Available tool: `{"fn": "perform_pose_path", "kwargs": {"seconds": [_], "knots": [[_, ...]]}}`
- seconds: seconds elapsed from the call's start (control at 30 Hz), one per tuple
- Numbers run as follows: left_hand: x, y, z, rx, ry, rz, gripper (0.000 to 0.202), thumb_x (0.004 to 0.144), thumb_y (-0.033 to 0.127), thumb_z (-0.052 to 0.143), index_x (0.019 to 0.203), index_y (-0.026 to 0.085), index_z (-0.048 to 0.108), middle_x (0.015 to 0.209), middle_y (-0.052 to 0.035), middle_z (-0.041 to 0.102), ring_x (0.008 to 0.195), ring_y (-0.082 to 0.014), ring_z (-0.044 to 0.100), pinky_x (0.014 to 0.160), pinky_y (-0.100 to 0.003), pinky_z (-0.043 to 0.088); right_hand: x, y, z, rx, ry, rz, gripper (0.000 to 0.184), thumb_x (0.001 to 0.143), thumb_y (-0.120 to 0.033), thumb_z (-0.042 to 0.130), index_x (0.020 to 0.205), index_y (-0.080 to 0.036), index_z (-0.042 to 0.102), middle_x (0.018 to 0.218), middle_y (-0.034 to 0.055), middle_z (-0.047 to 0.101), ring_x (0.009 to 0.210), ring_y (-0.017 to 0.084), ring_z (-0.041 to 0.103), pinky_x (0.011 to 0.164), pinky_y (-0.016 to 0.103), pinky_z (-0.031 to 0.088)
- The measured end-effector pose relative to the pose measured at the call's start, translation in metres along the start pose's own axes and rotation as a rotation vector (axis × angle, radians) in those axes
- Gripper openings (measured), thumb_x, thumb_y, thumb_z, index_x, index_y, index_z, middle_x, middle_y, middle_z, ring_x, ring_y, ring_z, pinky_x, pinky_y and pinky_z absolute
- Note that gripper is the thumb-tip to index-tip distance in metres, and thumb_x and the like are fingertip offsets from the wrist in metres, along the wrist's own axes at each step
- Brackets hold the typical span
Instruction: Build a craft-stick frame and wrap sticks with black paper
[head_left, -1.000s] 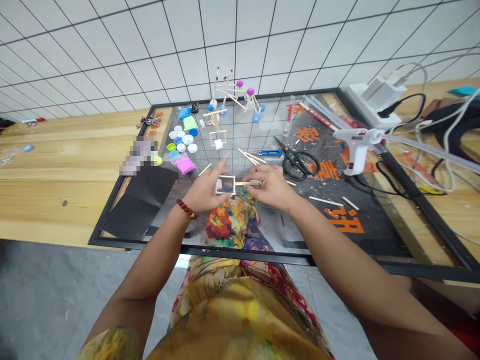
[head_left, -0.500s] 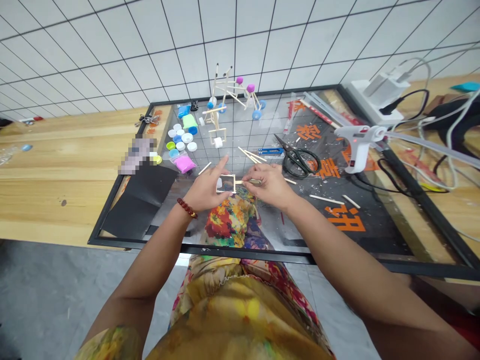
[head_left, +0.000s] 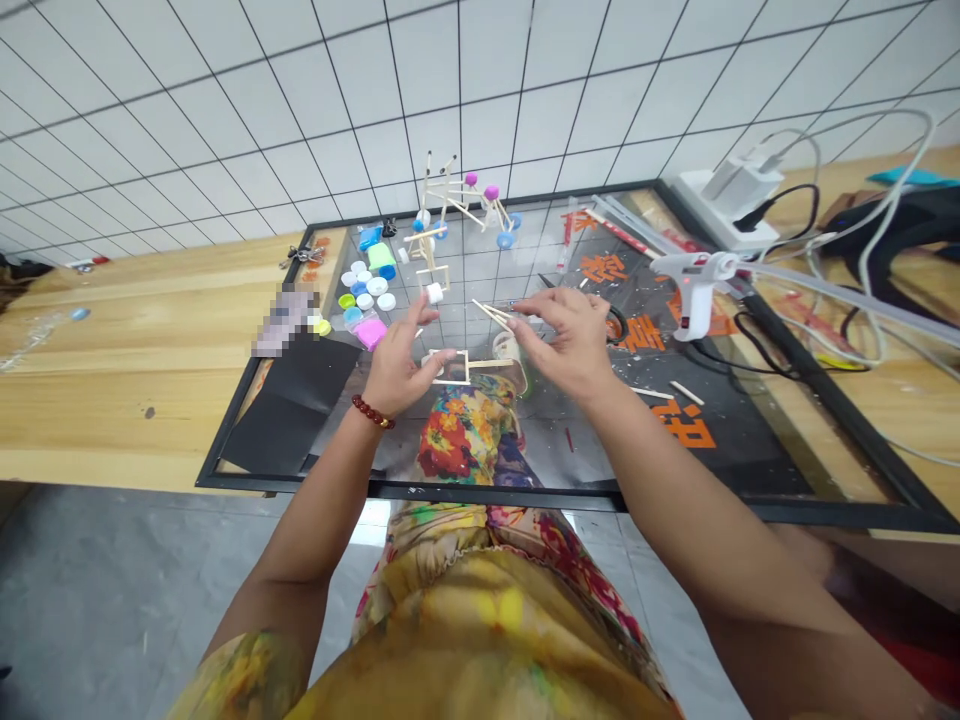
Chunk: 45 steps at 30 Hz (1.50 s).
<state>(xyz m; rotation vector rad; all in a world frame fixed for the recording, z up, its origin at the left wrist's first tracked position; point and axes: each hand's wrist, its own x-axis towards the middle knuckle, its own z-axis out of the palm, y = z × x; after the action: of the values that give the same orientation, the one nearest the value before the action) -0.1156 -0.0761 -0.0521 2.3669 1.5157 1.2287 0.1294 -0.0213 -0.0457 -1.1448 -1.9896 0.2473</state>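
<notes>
My left hand fingers clamp the wooden stick frame at its side; it seems light and fragile. On my right hand the fingers are apart.

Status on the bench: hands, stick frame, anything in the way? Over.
Left hand pinching stick frame. Right hand over loose sticks, grip unclear. Glue gun clear, far right.
</notes>
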Motion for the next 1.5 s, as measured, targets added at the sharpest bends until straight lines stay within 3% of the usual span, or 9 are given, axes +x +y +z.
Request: {"fn": "perform_pose_path", "kwargs": {"seconds": [0.17,0.3,0.43,0.63,0.93,1.2,1.5], "knots": [[0.001,-0.004,-0.005,0.030,0.271,-0.030,0.062,0.097,0.042,0.053,0.151,0.019,0.035,0.121,-0.0119,0.067,0.112,-0.0213,0.065,0.100,-0.041,0.053,0.003,-0.003,-0.007,-0.044,0.119,-0.016,0.029,0.094,-0.042,0.052,0.104,-0.024,0.073,0.106,0.0092,0.070,0.105,0.027,0.062,0.095,0.045,0.029],[0.000,-0.014,-0.003,0.031,0.333,-0.064,0.054,0.097,0.038,0.053,0.145,0.016,0.044,0.113,-0.0116,0.070,0.105,-0.0196,0.067,0.095,-0.038,0.055,0.003,0.000,0.000,-0.043,0.144,-0.025,0.026,0.094,-0.040,0.053,0.100,-0.024,0.073,0.102,0.0079,0.072,0.101,0.026,0.062,0.094,0.044,0.029],[0.000,-0.018,-0.002,0.045,0.319,-0.075,0.050,0.095,0.036,0.055,0.140,0.014,0.049,0.108,-0.0108,0.072,0.100,-0.0186,0.069,0.093,-0.037,0.056,0.002,0.005,0.007,-0.042,0.138,-0.063,0.024,0.093,-0.039,0.054,0.096,-0.025,0.073,0.099,0.0064,0.073,0.097,0.024,0.063,0.092,0.043,0.027],[0.000,-0.016,-0.001,0.083,0.205,-0.115,0.052,0.093,0.037,0.059,0.140,0.016,0.050,0.109,-0.0106,0.073,0.102,-0.0190,0.070,0.092,-0.038,0.057,0.002,0.008,0.009,-0.073,0.149,-0.109,0.025,0.095,-0.039,0.052,0.096,-0.025,0.073,0.098,0.0056,0.072,0.097,0.023,0.062,0.090,0.042,0.027],[-0.002,-0.023,0.009,0.046,0.239,-0.066,0.050,0.094,0.032,0.057,0.140,0.016,0.050,0.109,-0.0120,0.073,0.100,-0.0190,0.070,0.089,-0.038,0.058,0.004,0.013,0.004,-0.232,0.130,-0.213,0.026,0.096,-0.036,0.051,0.089,-0.026,0.074,0.094,0.0051,0.072,0.093,0.023,0.059,0.088,0.043,0.026],[0.000,-0.018,0.010,0.077,0.263,-0.035,0.054,0.096,0.033,0.053,0.147,0.017,0.040,0.117,-0.0130,0.070,0.095,-0.0180,0.068,0.088,-0.036,0.057,0.011,0.031,-0.002,-0.276,0.238,-0.095,0.022,0.090,-0.039,0.057,0.078,-0.023,0.068,0.098,0.0069,0.071,0.098,0.027,0.058,0.091,0.046,0.026],[-0.001,-0.012,0.014,0.044,0.242,-0.031,0.056,0.097,0.032,0.050,0.149,0.018,0.037,0.119,-0.0126,0.069,0.095,-0.0178,0.067,0.089,-0.036,0.056,0.012,0.033,-0.003,-0.303,0.229,-0.050,0.023,0.093,-0.039,0.053,0.094,-0.024,0.071,0.104,0.0089,0.071,0.103,0.028,0.058,0.093,0.048,0.026]]}}
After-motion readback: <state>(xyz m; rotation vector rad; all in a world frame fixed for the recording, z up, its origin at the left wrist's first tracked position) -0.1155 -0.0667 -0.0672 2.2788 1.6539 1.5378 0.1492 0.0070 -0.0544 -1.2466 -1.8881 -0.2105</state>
